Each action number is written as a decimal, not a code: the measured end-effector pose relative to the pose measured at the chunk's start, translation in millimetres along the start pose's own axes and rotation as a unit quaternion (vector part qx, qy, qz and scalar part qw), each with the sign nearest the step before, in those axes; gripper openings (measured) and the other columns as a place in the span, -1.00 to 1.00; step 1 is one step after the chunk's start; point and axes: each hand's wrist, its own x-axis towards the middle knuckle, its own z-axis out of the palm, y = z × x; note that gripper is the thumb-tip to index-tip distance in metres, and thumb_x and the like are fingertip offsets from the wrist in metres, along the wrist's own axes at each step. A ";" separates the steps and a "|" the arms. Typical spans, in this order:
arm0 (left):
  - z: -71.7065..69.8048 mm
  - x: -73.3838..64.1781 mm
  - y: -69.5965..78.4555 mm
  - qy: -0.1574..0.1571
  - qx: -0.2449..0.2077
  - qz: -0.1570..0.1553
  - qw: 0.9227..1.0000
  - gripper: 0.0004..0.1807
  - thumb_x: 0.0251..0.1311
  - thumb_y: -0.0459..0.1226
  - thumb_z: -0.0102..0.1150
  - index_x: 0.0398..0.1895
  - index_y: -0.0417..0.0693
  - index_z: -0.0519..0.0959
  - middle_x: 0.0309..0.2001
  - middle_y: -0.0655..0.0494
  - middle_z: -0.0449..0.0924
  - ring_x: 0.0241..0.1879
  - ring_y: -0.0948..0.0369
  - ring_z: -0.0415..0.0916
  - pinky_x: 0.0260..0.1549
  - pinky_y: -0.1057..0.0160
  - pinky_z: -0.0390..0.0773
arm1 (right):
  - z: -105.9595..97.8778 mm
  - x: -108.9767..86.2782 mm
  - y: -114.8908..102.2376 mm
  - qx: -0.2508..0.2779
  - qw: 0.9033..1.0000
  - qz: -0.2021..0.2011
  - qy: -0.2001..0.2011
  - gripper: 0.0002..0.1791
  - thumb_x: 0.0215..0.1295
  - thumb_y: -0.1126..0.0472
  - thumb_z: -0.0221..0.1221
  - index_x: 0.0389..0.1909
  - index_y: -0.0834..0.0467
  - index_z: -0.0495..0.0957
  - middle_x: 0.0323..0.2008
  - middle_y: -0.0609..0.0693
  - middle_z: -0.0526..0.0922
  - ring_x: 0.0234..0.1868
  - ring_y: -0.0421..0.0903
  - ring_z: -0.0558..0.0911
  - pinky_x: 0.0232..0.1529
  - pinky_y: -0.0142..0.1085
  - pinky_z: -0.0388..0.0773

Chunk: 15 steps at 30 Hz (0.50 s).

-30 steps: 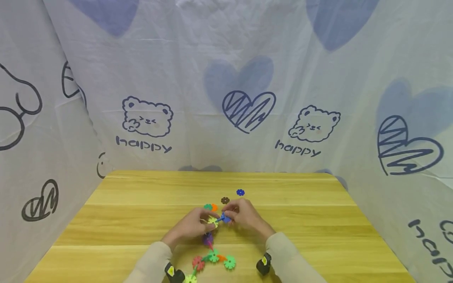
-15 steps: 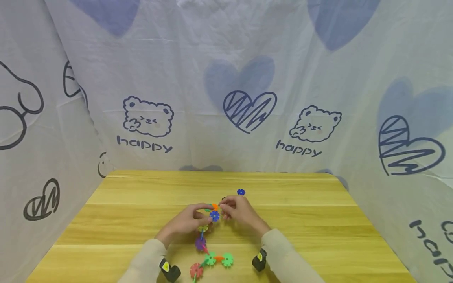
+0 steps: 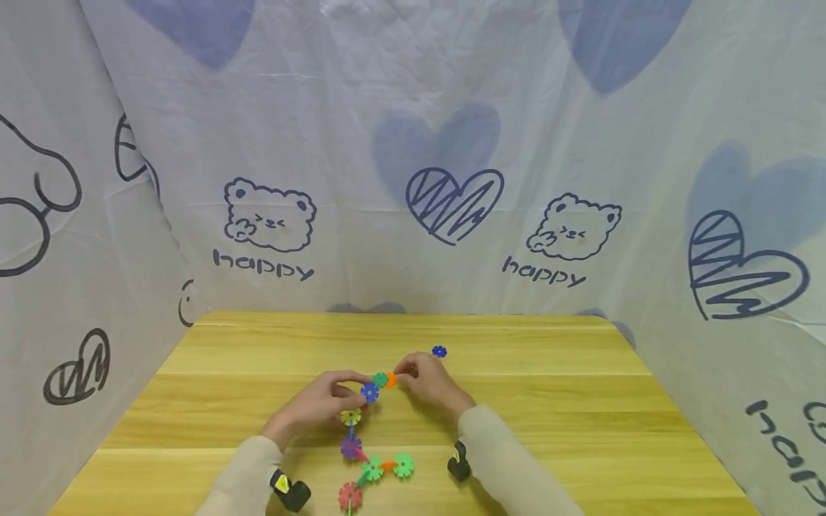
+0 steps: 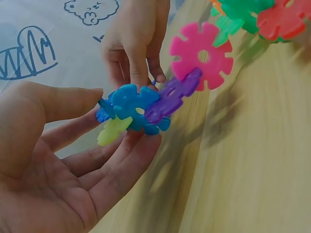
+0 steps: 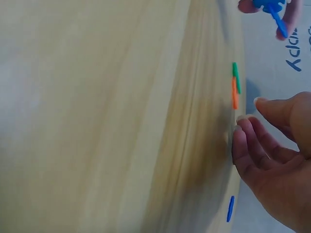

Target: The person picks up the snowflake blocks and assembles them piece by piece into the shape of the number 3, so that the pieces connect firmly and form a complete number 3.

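My left hand [image 3: 319, 400] holds a chain of notched plastic snowflake discs, pinching it at a blue disc [image 3: 370, 393]. In the left wrist view, a yellow disc [image 4: 114, 131], a light blue disc [image 4: 129, 102], a purple disc [image 4: 170, 99] and a pink disc [image 4: 192, 53] are slotted together at angles. My right hand [image 3: 431, 381] is low at the tabletop, beside an orange disc [image 3: 391, 380]. In the right wrist view, its thumb stands apart from its bent fingers [image 5: 243, 145], and nothing shows between them. A green disc [image 5: 236, 77] partly overlaps the orange one.
A loose dark blue disc [image 3: 439, 351] lies on the wooden table [image 3: 548, 401] beyond my right hand. The chain's lower part, with a red disc [image 3: 350, 495], trails towards the front edge. A printed cloth [image 3: 361, 236] hangs behind the table.
My left hand has moved left with the chain. The right hand has let go of the blue disc and moved slightly back to the tabletop, where the brown disc is now out of sight.
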 end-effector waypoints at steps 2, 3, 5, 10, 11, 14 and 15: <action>-0.8 -0.2 -0.4 -0.001 0.000 -0.002 1.000 -0.48 0.43 -0.26 0.21 0.39 -0.24 0.45 -0.01 -0.30 0.74 -0.07 0.04 0.72 -0.39 0.10 0.72 | 2.6 2.7 0.1 -0.008 1.000 -0.008 0.000 -0.87 0.41 0.32 0.25 -0.14 0.24 0.74 -0.15 0.09 0.72 -0.18 -0.12 0.60 -0.10 -0.27 0.62; -1.1 -0.1 -0.4 -0.001 -0.001 -0.003 1.000 -0.49 0.43 -0.26 0.21 0.39 -0.24 0.45 -0.01 -0.30 0.74 -0.09 0.05 0.72 -0.40 0.09 0.72 | 3.6 4.0 0.2 -0.013 1.000 -0.011 -0.001 -0.86 0.40 0.32 0.26 -0.12 0.24 0.75 -0.14 0.09 0.71 -0.18 -0.12 0.59 -0.11 -0.28 0.61; -1.3 0.3 -0.6 -0.003 -0.003 -0.004 1.000 -0.49 0.42 -0.27 0.22 0.38 -0.25 0.46 -0.03 -0.30 0.74 -0.14 0.08 0.71 -0.41 0.06 0.72 | 5.2 6.4 0.2 -0.023 1.000 -0.021 -0.005 -0.83 0.40 0.31 0.26 -0.09 0.25 0.74 -0.12 0.12 0.68 -0.16 -0.09 0.59 -0.10 -0.25 0.61; -1.5 1.2 -0.1 -0.006 -0.007 -0.016 1.000 -0.48 0.41 -0.27 0.22 0.38 -0.28 0.45 -0.06 -0.24 0.75 -0.25 0.11 0.69 -0.39 0.06 0.74 | 8.9 11.2 -2.7 -0.046 0.998 -0.031 -0.025 -0.73 0.40 0.23 0.29 0.05 0.22 0.71 -0.02 0.18 0.64 -0.02 0.06 0.63 0.03 -0.08 0.66; -1.4 1.3 0.0 -0.007 -0.008 -0.018 1.000 -0.48 0.41 -0.27 0.23 0.38 -0.28 0.45 -0.06 -0.23 0.76 -0.25 0.12 0.70 -0.38 0.06 0.75 | 9.5 12.1 -3.5 -0.052 0.998 -0.027 -0.031 -0.71 0.41 0.20 0.29 0.08 0.20 0.70 -0.01 0.18 0.63 0.01 0.08 0.62 0.05 -0.05 0.65; -0.6 1.9 -0.5 -0.008 -0.011 -0.024 1.000 -0.48 0.41 -0.26 0.24 0.37 -0.25 0.47 -0.05 -0.22 0.75 -0.20 0.11 0.70 -0.35 0.06 0.76 | 11.8 15.3 -5.5 -0.076 0.996 -0.017 -0.039 -0.65 0.41 0.09 0.30 0.12 0.14 0.69 -0.01 0.14 0.61 0.04 0.06 0.60 0.04 -0.07 0.63; -0.3 2.2 -0.9 -0.008 -0.013 -0.026 1.000 -0.49 0.41 -0.26 0.24 0.36 -0.24 0.48 -0.05 -0.22 0.75 -0.18 0.11 0.71 -0.35 0.06 0.76 | 12.6 16.1 -6.3 -0.084 0.996 -0.010 -0.039 -0.63 0.41 0.04 0.30 0.13 0.12 0.69 -0.02 0.12 0.60 0.02 0.03 0.59 0.03 -0.10 0.61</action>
